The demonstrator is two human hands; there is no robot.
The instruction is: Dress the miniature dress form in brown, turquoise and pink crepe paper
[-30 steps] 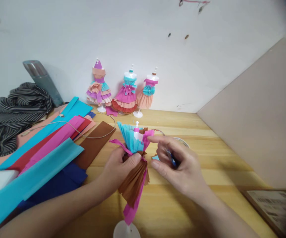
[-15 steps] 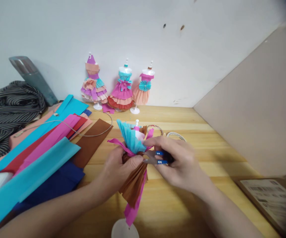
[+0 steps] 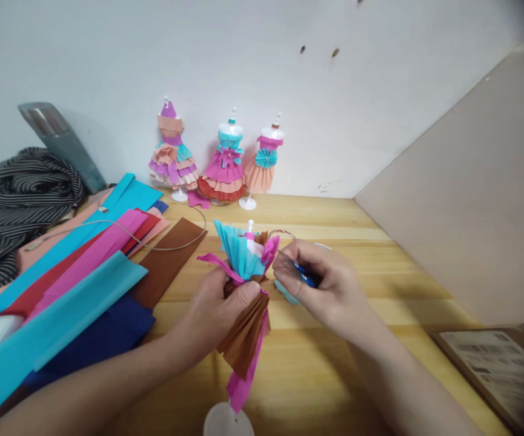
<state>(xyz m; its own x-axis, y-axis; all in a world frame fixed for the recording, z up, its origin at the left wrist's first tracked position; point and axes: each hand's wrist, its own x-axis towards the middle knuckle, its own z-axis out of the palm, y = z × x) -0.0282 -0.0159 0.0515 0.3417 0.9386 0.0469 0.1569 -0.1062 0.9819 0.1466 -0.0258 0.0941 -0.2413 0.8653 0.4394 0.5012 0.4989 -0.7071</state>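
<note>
a wrinkly blue, pink and brown paper dress [image 3: 242, 339] wraps a round-footed white stand [image 3: 228, 422]. left hand [image 3: 216, 309] pinches its waist; right hand [image 3: 329, 287] curls fingers around blue-handled metal snips [image 3: 306, 277].

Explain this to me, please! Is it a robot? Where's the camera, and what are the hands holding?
No robot here: these are one person's two bare hands. The camera is worn on that person's head, looking forward and down. The left hand grips a little mannequin around its waist; its outfit is turquoise, pink and brown. The right hand holds a small blue-handled cutter close beside it. On the wooden table, colourful strips lie at the left, and three more dressed mannequins stand at the back.
</note>
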